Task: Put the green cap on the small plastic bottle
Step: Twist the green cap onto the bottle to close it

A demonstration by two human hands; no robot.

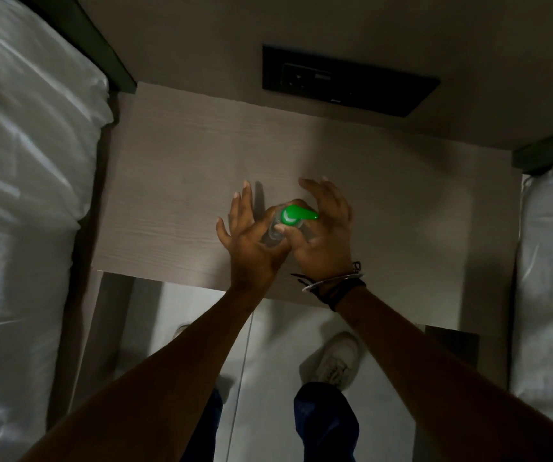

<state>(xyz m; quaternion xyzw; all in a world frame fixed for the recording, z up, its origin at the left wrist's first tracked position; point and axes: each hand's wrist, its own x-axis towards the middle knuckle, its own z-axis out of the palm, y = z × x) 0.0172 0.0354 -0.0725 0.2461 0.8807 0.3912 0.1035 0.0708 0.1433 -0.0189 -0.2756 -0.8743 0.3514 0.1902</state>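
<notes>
A small clear plastic bottle (pixel 272 232) stands on the pale wooden bedside table (pixel 175 201), seen from above. The green cap (pixel 296 215), with a spout pointing right, sits on the bottle's neck. My left hand (pixel 251 241) grips the bottle's body from the left with thumb and forefinger, its other fingers spread. My right hand (pixel 323 235) pinches the cap's collar from the right between thumb and forefinger, the rest of its fingers fanned upward. Most of the bottle is hidden between my hands.
A black socket panel (pixel 348 80) is set in the wall behind the table. White bedding lies at the left (pixel 25 195) and right (pixel 551 278). Below the table's front edge are the pale floor and my white shoe (pixel 333 360).
</notes>
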